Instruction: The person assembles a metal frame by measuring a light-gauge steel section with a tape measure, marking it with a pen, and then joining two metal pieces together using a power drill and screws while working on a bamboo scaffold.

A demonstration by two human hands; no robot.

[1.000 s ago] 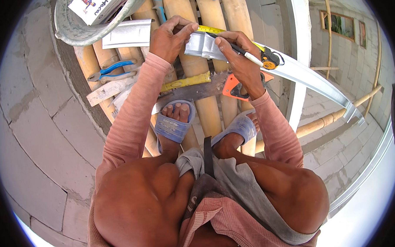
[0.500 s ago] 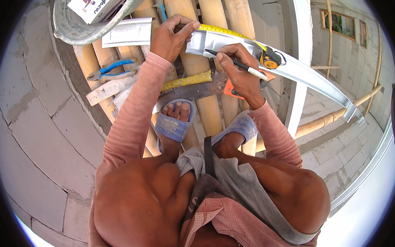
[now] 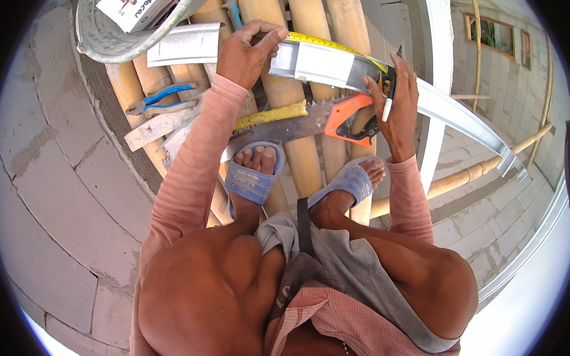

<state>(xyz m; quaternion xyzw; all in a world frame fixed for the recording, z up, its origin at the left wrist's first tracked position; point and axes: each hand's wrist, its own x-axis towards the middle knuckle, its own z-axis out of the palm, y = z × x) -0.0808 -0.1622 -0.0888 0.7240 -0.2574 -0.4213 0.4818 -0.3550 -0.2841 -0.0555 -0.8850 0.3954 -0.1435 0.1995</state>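
Note:
My left hand [image 3: 246, 57] is closed in a pinch at the end of the yellow tape measure blade [image 3: 324, 45], by the near end of a long silvery metal channel [image 3: 324, 65]. The blade stretches rightward along the channel's far edge. My right hand [image 3: 399, 108] is closed around the dark tape measure case [image 3: 387, 80], which its fingers partly cover. Across the same hand lies a black and white marker pen [image 3: 387, 108], dark tip pointing away from me. Just left of that hand rests a handsaw [image 3: 339, 121] with an orange handle.
Bamboo poles [image 3: 303, 168] form the platform under my sandalled feet. Blue-handled pliers [image 3: 164, 99], a yellow-handled tool [image 3: 270, 116] and a short metal piece [image 3: 183, 45] lie leftward. A bucket [image 3: 105, 49] stands far left. A white upright post [image 3: 435, 141] rises at right.
My right hand has moved right, from over the channel with the marker pen to the tape measure case, taking hold of it. The saw handle is now uncovered. My left hand has stayed put.

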